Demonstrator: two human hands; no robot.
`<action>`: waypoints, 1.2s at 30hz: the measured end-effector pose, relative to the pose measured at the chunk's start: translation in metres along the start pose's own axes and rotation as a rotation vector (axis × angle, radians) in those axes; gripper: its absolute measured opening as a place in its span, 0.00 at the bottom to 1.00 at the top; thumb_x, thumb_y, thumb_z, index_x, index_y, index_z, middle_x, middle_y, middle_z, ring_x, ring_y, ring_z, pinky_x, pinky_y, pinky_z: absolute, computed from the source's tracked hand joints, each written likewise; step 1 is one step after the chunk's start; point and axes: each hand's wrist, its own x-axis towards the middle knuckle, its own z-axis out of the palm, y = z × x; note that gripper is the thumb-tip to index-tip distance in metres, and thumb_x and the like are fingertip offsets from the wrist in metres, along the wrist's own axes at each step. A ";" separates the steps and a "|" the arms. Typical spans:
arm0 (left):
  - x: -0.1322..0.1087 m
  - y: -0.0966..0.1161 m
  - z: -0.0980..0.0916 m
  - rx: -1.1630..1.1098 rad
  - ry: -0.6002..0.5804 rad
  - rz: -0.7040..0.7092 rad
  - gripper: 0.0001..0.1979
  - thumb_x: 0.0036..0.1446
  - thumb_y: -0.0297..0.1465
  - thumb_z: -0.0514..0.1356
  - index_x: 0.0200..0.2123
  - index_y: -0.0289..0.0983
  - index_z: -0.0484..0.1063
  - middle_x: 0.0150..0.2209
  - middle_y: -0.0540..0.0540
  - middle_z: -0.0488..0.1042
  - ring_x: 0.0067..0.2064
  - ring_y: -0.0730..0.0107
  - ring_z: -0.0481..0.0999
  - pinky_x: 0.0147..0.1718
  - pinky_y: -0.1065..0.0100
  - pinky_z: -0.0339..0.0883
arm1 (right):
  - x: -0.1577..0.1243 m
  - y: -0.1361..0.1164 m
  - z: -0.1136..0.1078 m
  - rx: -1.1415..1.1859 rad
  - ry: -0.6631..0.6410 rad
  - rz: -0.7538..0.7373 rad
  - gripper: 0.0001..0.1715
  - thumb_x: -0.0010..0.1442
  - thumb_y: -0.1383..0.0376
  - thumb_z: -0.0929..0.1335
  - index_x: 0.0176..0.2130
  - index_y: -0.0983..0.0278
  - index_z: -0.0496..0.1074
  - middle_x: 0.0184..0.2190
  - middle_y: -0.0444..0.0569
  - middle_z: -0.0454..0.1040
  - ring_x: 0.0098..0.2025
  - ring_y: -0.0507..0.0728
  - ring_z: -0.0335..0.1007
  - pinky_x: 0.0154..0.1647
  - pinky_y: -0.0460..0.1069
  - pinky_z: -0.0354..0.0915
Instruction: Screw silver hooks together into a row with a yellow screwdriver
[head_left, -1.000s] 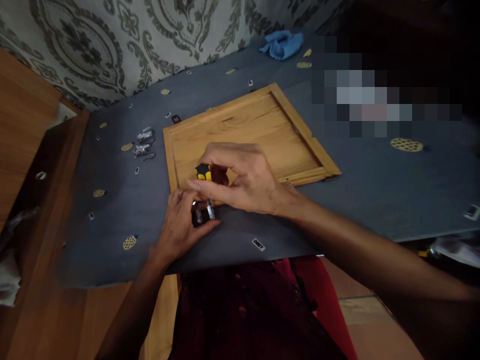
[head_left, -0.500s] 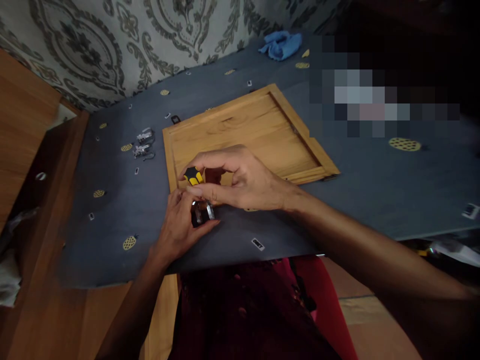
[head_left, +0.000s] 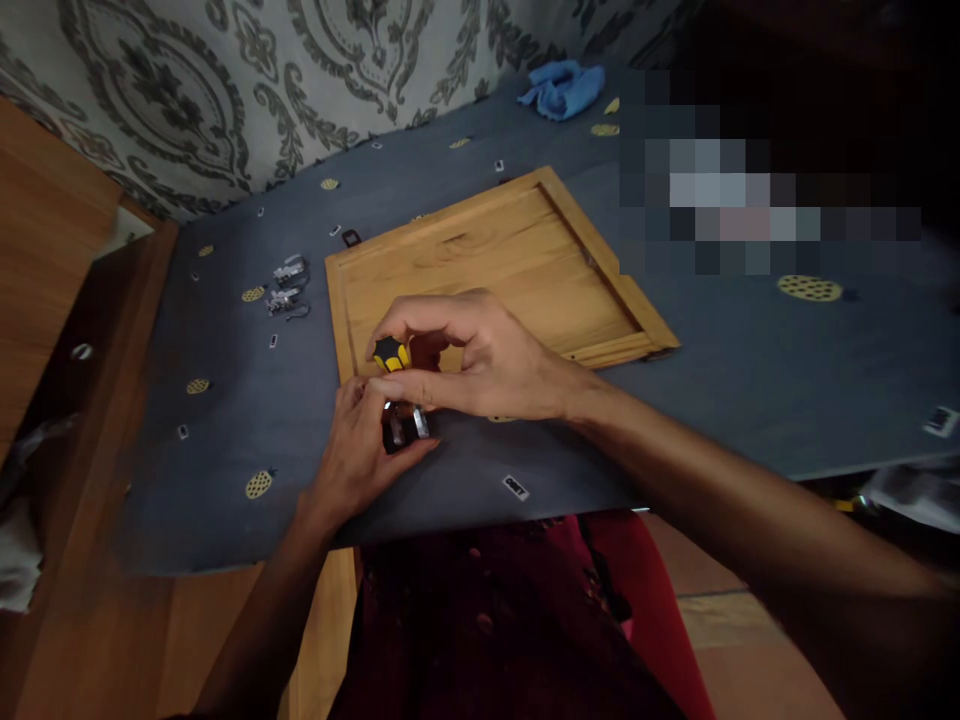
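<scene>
I note loose metal fittings (head_left: pixel 289 285) on the grey tablecloth (head_left: pixel 750 380), beyond and left of the grip. A blue rag (head_left: pixel 562 88) lies well beyond it, by the patterned wall (head_left: pixel 225 90).

The right hand (head_left: pixel 487 365) conceals all of the yellow-and-black tool (head_left: pixel 391 353) except its butt end. The left hand (head_left: pixel 360 460) covers most of the metal fitting (head_left: pixel 405 425). A pixelated patch (head_left: pixel 750 190) masks the far right. The small metal parts (head_left: pixel 289 285) are too small to identify.

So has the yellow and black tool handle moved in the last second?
Yes, slightly. The yellow and black tool handle in the right hand has shifted left, nearer the left rail of the wooden panel, which has stayed put.
</scene>
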 end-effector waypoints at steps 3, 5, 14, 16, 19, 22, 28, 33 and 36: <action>0.000 0.001 -0.001 0.002 -0.008 -0.001 0.25 0.57 0.43 0.68 0.51 0.41 0.63 0.43 0.45 0.72 0.46 0.54 0.74 0.44 0.53 0.71 | -0.001 0.000 -0.001 -0.001 -0.023 0.019 0.09 0.64 0.66 0.71 0.42 0.71 0.74 0.29 0.41 0.71 0.29 0.45 0.66 0.29 0.41 0.63; 0.000 0.002 -0.001 -0.001 -0.012 0.009 0.24 0.58 0.43 0.68 0.52 0.41 0.63 0.44 0.45 0.72 0.47 0.55 0.74 0.45 0.53 0.71 | -0.001 0.002 0.000 0.034 -0.027 -0.003 0.08 0.64 0.66 0.71 0.38 0.71 0.74 0.27 0.40 0.70 0.26 0.45 0.66 0.28 0.41 0.63; 0.000 -0.001 0.001 0.002 0.032 0.072 0.22 0.60 0.43 0.67 0.49 0.41 0.64 0.45 0.44 0.73 0.47 0.54 0.74 0.46 0.53 0.72 | -0.001 0.006 0.006 -0.155 0.108 -0.122 0.20 0.63 0.61 0.73 0.27 0.65 0.62 0.23 0.34 0.60 0.25 0.43 0.55 0.26 0.41 0.56; 0.000 -0.001 0.001 0.002 0.030 0.064 0.22 0.60 0.44 0.67 0.50 0.40 0.64 0.44 0.44 0.73 0.46 0.54 0.74 0.45 0.53 0.72 | -0.004 0.006 0.008 -0.242 0.135 -0.133 0.19 0.64 0.60 0.72 0.28 0.65 0.63 0.24 0.35 0.62 0.26 0.44 0.57 0.27 0.42 0.58; 0.000 -0.001 0.001 0.002 0.027 0.061 0.23 0.60 0.47 0.66 0.50 0.40 0.64 0.42 0.44 0.72 0.45 0.54 0.74 0.43 0.53 0.72 | -0.007 0.006 0.010 -0.335 0.178 -0.147 0.18 0.65 0.59 0.72 0.29 0.65 0.66 0.25 0.37 0.65 0.27 0.45 0.60 0.28 0.42 0.60; 0.001 -0.001 0.000 -0.007 0.021 0.072 0.23 0.61 0.47 0.65 0.51 0.40 0.65 0.44 0.44 0.72 0.46 0.54 0.74 0.45 0.52 0.72 | -0.008 0.006 0.012 -0.366 0.210 -0.185 0.17 0.63 0.61 0.73 0.28 0.65 0.67 0.25 0.37 0.65 0.26 0.45 0.61 0.28 0.43 0.59; 0.000 -0.002 0.000 0.002 0.023 0.076 0.22 0.62 0.46 0.64 0.51 0.40 0.64 0.45 0.44 0.73 0.47 0.55 0.73 0.45 0.53 0.72 | -0.007 0.006 0.015 -0.335 0.237 -0.220 0.20 0.65 0.59 0.71 0.26 0.64 0.65 0.24 0.37 0.64 0.25 0.45 0.60 0.27 0.44 0.59; -0.002 -0.004 0.002 -0.016 0.012 0.070 0.20 0.61 0.46 0.65 0.48 0.40 0.65 0.44 0.44 0.73 0.48 0.54 0.74 0.46 0.52 0.72 | -0.007 0.007 0.016 -0.305 0.216 -0.243 0.22 0.67 0.57 0.69 0.26 0.65 0.65 0.23 0.37 0.63 0.24 0.45 0.58 0.26 0.44 0.58; -0.002 -0.003 0.001 -0.028 -0.014 0.030 0.21 0.61 0.45 0.66 0.49 0.41 0.66 0.45 0.44 0.73 0.48 0.53 0.74 0.46 0.50 0.71 | -0.006 0.003 0.017 -0.274 0.230 -0.234 0.22 0.66 0.55 0.70 0.26 0.64 0.64 0.23 0.39 0.65 0.24 0.46 0.61 0.25 0.44 0.60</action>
